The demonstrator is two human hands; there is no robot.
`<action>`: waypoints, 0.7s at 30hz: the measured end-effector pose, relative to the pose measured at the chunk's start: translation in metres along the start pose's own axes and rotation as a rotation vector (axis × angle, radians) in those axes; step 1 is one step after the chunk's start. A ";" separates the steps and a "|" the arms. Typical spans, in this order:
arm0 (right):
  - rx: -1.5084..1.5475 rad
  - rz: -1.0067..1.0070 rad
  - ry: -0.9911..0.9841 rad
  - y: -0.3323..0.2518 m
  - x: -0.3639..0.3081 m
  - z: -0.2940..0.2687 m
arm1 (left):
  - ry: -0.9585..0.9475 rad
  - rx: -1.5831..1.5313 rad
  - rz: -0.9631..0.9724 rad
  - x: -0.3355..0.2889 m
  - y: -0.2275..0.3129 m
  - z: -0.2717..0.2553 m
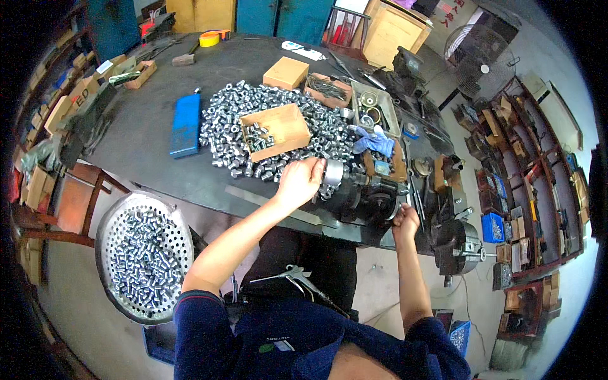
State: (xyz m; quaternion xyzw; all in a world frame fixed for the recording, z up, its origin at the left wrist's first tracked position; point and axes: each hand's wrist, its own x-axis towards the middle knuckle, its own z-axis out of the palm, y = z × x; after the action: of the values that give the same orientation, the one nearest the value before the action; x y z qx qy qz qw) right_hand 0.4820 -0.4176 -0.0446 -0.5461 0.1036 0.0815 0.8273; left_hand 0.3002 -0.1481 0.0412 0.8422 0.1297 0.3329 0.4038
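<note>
A small dark bench machine (370, 199) stands at the table's near edge, with a silver cylindrical chuck (333, 172) at its left end. My left hand (301, 182) is at the chuck's left face, thumb and fingers pinched together; whatever lies between them is too small to make out. On the machine's right side my right hand (406, 221) is closed around a metal handle (401, 204), mostly hidden by the fingers. Behind my left hand spreads a large heap of shiny metal fittings (231, 130). An open cardboard box (288, 130) sits on the heap with several fittings inside.
A perforated metal tray (104, 259) of similar fittings stands low on the left. On the table are a blue case (185, 126), a closed carton (286, 73), blue gloves (375, 142) and a parts tray (387, 104). A chuck device (461, 244) and shelves (538, 171) are on the right.
</note>
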 end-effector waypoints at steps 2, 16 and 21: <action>-0.039 -0.007 -0.176 -0.033 -0.041 -0.013 | 0.016 0.001 0.032 0.001 -0.001 0.003; -0.069 -0.004 0.008 0.000 -0.001 -0.006 | -0.009 -0.087 -0.060 0.004 -0.001 0.004; -0.448 -0.590 -0.135 -0.016 0.082 0.025 | -0.087 -0.102 -0.059 0.010 0.005 0.000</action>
State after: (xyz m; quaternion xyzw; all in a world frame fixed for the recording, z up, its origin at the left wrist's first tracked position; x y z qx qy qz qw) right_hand 0.5668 -0.3987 -0.0421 -0.7133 -0.1332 -0.1037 0.6802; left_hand 0.3078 -0.1461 0.0494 0.8300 0.1196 0.2902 0.4610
